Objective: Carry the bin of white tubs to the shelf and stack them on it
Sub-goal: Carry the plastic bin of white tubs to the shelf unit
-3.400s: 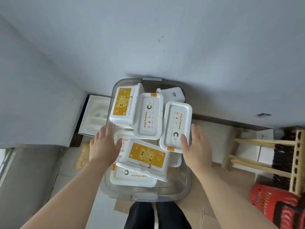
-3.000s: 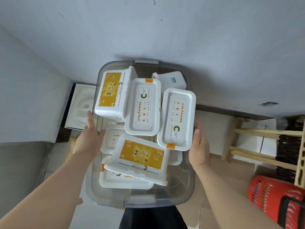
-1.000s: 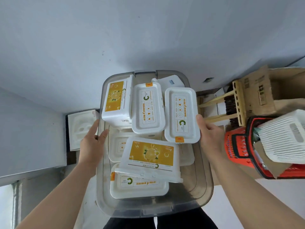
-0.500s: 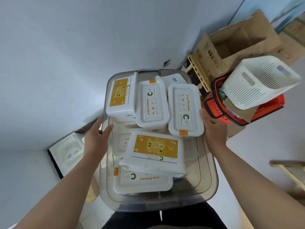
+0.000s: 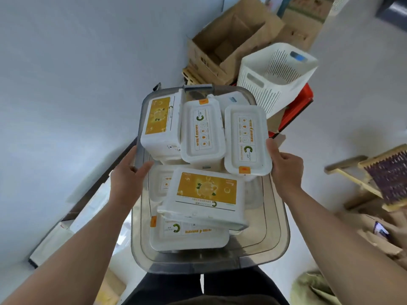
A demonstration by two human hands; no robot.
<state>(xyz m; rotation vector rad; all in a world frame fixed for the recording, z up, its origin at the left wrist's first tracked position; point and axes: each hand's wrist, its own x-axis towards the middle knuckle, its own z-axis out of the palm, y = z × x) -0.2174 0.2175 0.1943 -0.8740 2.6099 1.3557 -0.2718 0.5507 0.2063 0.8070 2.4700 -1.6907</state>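
Both rims of the bin [image 5: 275, 238] gripped by my left hand [image 5: 126, 179] and right hand [image 5: 286, 170] | bin now off floor [image 5: 352, 106], held at waist, tubs [image 5: 207, 194] inside | view swung toward cardboard boxes [image 5: 231, 40] | shelf unseen: carry continues

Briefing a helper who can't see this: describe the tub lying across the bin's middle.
Find the grey see-through bin at frame centre. Mid-bin, a white tub lies tilted atop others. Its yellow label runs crosswise; the only other yellow-labelled tub runs lengthwise, far left.
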